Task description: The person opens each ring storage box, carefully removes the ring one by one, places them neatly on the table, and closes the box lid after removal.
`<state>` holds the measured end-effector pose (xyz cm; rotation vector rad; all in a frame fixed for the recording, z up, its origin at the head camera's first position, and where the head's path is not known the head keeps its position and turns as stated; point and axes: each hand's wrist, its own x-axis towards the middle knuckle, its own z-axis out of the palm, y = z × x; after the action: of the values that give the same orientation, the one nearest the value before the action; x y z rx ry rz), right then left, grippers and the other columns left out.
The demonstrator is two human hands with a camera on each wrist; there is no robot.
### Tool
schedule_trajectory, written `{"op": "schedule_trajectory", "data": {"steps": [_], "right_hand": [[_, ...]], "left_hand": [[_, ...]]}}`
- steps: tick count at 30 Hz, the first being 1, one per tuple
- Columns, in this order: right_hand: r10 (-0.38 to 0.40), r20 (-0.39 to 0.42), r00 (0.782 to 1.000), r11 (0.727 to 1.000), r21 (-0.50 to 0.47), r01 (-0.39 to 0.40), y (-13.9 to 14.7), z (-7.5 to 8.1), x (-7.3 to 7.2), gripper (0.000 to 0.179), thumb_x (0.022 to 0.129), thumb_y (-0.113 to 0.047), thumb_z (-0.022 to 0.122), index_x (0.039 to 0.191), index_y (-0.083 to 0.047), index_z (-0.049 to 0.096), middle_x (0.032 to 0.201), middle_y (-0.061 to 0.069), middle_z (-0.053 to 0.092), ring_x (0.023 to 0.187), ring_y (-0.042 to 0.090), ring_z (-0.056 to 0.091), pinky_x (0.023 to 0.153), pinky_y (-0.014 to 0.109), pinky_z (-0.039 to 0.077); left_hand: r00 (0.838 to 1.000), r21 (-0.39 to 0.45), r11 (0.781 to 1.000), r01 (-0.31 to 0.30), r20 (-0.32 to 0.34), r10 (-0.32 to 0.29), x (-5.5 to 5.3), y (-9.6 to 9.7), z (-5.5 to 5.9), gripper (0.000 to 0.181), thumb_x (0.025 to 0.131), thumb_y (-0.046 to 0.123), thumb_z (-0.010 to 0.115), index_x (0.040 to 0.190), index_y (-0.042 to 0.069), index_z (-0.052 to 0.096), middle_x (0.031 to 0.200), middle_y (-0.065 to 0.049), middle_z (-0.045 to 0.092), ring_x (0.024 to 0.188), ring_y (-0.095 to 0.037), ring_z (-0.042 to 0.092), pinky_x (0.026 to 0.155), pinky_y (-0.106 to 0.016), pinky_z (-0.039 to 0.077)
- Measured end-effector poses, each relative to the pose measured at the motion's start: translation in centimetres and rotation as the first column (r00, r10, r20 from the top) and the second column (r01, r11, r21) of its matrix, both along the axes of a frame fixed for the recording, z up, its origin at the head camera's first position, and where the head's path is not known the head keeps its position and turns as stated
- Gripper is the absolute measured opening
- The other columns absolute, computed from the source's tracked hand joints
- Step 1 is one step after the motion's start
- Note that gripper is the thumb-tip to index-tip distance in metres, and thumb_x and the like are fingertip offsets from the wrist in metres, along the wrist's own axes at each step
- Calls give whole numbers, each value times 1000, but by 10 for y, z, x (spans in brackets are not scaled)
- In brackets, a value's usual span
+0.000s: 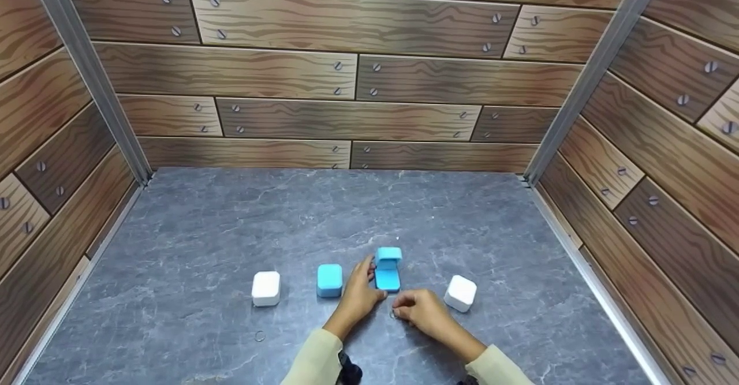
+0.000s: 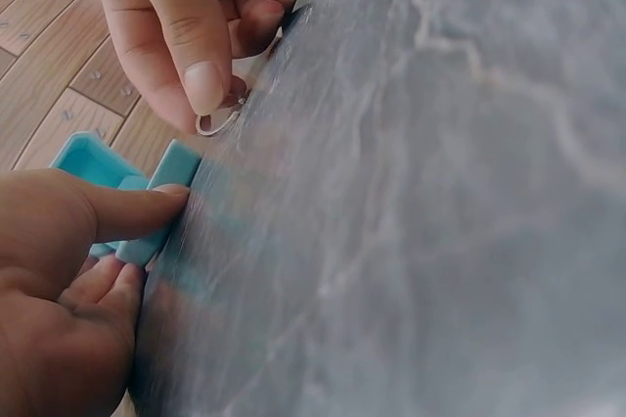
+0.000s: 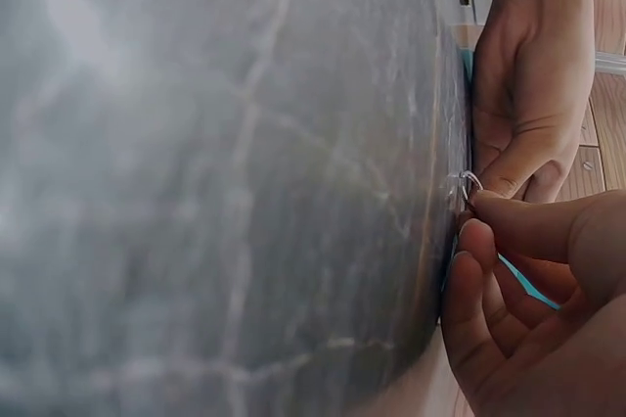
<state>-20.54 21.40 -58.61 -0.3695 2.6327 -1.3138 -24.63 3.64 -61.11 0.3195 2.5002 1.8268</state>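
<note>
An opened blue ring box (image 1: 388, 281) stands on the grey tabletop with its lid tipped up at the back. My left hand (image 1: 359, 294) holds it from the left; in the left wrist view, the thumb lies on one side of its base (image 2: 161, 204) and fingers on another. Just in front and to the right, my right hand (image 1: 424, 311) pinches a thin silvery ring (image 2: 217, 124) between thumb and finger, close to the tabletop. The right wrist view shows the same ring (image 3: 472, 182) partly hidden by fingertips.
A closed blue box (image 1: 329, 280) sits left of my left hand, with a white box (image 1: 266, 288) farther left. Another white box (image 1: 461, 293) stands beside my right hand. A second ring (image 1: 260, 336) lies at front left. Wood-patterned walls (image 1: 346, 119) enclose the tabletop (image 1: 219, 217).
</note>
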Motion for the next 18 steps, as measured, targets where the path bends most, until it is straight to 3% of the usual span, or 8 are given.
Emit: {"op": "schedule_trajectory", "data": {"steps": [18], "right_hand": [[67, -102, 993, 996, 73, -60, 1, -1, 1, 8, 82, -1, 74, 88, -6, 74, 80, 1, 70, 72, 2, 56, 63, 19, 46]], "left_hand": [[1000, -14, 1000, -8, -17, 8, 0, 0, -1, 85, 76, -12, 77, 151, -7, 36, 135, -26, 53, 128, -43, 55, 108, -45, 48]]}}
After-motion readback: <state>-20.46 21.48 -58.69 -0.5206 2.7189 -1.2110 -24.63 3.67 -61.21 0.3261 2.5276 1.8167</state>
